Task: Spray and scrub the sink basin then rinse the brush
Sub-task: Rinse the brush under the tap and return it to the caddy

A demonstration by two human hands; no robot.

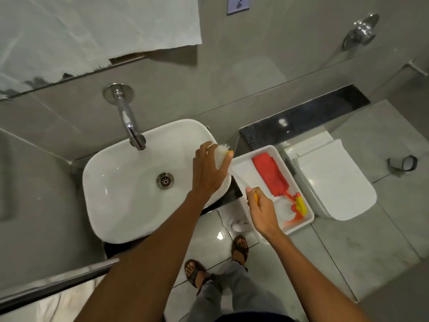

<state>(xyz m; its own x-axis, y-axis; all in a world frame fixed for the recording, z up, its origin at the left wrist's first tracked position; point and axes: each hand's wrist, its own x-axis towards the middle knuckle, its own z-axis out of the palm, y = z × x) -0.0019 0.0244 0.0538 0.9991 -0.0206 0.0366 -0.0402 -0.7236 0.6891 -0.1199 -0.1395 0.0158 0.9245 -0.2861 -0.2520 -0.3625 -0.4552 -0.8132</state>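
Both hands hold a long white brush [223, 152] over the right rim of the sink.

The left hand [210, 169] wraps the soft bristle head at the rim of the glossy, rounded-rectangle white sink [116, 189]; the right hand [261, 209], at four o'clock from it, is closed on the yellow handle end, the thin shaft running between them. A round steel drain [165, 180] sits mid-basin, and a curved chrome tap [130, 122] reaches in from the grey tiled wall at twelve o'clock. At three o'clock of the sink, a white rectangular plastic tray [241, 168] holds a folded red cloth [270, 171] and a spray bottle [297, 209] with yellow and orange trigger, lying flat. Past the tray stands a white toilet [336, 182].
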